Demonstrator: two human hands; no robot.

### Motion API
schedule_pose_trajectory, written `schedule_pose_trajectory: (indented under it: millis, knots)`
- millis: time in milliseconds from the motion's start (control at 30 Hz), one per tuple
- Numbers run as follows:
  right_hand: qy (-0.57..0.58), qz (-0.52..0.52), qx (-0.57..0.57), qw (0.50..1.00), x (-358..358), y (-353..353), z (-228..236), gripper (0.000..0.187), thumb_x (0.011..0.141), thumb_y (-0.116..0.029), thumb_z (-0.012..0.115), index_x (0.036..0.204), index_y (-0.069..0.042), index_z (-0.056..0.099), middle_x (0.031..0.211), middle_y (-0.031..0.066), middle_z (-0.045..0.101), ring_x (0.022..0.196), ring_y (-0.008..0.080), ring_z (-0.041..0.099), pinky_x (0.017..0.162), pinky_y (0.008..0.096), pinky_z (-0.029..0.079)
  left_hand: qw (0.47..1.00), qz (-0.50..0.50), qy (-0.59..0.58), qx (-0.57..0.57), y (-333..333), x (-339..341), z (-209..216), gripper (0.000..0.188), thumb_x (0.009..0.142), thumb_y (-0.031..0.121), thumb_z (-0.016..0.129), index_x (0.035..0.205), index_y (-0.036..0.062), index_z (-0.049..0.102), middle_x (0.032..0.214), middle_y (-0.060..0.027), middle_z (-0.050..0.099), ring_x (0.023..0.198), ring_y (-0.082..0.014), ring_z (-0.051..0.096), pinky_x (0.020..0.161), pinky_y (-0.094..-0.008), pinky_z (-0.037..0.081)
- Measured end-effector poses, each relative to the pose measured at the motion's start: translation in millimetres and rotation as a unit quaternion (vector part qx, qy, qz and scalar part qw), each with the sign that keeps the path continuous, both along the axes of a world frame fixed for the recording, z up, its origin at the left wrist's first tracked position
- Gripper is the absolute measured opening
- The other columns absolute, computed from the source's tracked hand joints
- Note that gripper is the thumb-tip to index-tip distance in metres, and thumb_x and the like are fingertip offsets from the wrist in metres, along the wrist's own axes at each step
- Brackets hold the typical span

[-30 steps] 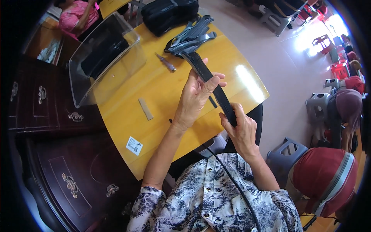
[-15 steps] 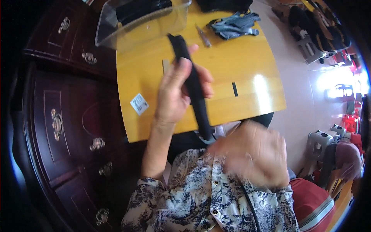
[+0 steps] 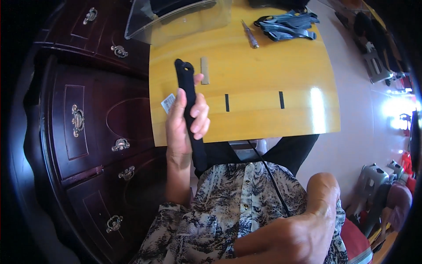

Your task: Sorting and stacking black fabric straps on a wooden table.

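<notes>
My left hand (image 3: 187, 121) is closed around a long, flat black strap (image 3: 186, 86) and holds it up over the near left part of the table. The strap's rounded upper end has a small hole; its lower end hangs past the table edge, by the patterned shirt. In front of my chest at the lower right is my right hand (image 3: 290, 235), bent at the wrist, its fingers mostly hidden from view. A white printed label (image 3: 168, 103) lies just behind my left hand, and a thin tan strip (image 3: 205, 70) lies beyond it.
Two short black strips (image 3: 227, 102) mark the yellow table (image 3: 259, 121). Farther back are a screwdriver-like tool (image 3: 250, 35), a bundle of grey straps (image 3: 288, 26) and a clear plastic bin (image 3: 189, 23). Dark wooden drawers (image 3: 74, 149) stand on the left. A black cord (image 3: 273, 180) crosses my front.
My left hand has moved left and nearer with the strap. My right hand, blurred before near the strap's lower end, has drawn back toward my chest. The view has shifted.
</notes>
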State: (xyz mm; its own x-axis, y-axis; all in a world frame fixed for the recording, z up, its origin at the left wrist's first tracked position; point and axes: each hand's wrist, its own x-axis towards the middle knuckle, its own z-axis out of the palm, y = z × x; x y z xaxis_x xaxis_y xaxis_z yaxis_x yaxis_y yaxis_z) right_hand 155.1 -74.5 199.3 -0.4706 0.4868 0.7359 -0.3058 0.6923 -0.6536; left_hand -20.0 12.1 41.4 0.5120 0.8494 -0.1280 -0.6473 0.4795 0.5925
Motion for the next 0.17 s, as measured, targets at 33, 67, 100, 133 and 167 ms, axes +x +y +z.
schedule_pose_trajectory:
  millis: [33, 67, 100, 133, 167]
  knots:
    - [-0.007, -0.007, 0.009, 1.0, 2, 4, -1, 0.018, 0.079, -0.011, 0.068, 0.096, -0.005, 0.067, 0.083, 0.0046, 0.062, 0.053, 0.0078, 0.055, 0.035, 0.0191, 0.041, 0.999, 0.009, 0.035, 0.018, -3, -3, 1, 0.05, 0.101, 0.039, 0.037, 0.138, 0.0044, 0.035, 0.07, -0.0003, 0.043, 0.042, -0.0057, 0.038, 0.035, -0.0198, 0.034]
    - [-0.014, -0.015, 0.018, 1.0, 6, 8, -2, 0.023, 0.077, -0.01, 0.068, 0.1, -0.005, 0.067, 0.089, 0.0045, 0.063, 0.056, 0.0085, 0.058, 0.035, 0.0186, 0.043, 0.996, 0.024, 0.076, 0.028, -7, -4, 4, 0.05, 0.101, 0.039, 0.038, 0.138, 0.0043, 0.035, 0.07, -0.0011, 0.044, 0.042, -0.0064, 0.039, 0.035, -0.0205, 0.035]
    - [-0.027, -0.032, 0.026, 0.999, 12, 10, -3, 0.028, 0.076, -0.009, 0.068, 0.103, -0.005, 0.067, 0.095, 0.0044, 0.064, 0.06, 0.0091, 0.06, 0.036, 0.0182, 0.044, 0.993, 0.028, 0.111, 0.036, -10, 1, 5, 0.051, 0.101, 0.039, 0.039, 0.138, 0.0043, 0.035, 0.07, -0.0019, 0.045, 0.042, -0.0071, 0.04, 0.036, -0.0212, 0.036]
    - [-0.039, -0.05, 0.033, 0.997, 19, 13, -4, 0.033, 0.074, -0.008, 0.068, 0.107, -0.005, 0.067, 0.102, 0.0043, 0.065, 0.064, 0.0097, 0.063, 0.037, 0.0177, 0.045, 0.992, 0.019, 0.119, 0.042, -9, 3, 6, 0.053, 0.1, 0.04, 0.041, 0.137, 0.0038, 0.035, 0.068, -0.003, 0.045, 0.041, -0.0081, 0.04, 0.036, -0.0219, 0.036]
    - [-0.039, -0.049, 0.033, 0.997, 19, 15, -6, 0.033, 0.074, -0.008, 0.068, 0.107, -0.005, 0.067, 0.102, 0.0043, 0.065, 0.064, 0.0097, 0.063, 0.037, 0.0177, 0.045, 0.992, 0.02, 0.119, 0.042, -9, 4, 4, 0.053, 0.1, 0.04, 0.041, 0.137, 0.0038, 0.035, 0.068, -0.003, 0.045, 0.041, -0.0081, 0.04, 0.036, -0.0219, 0.036]
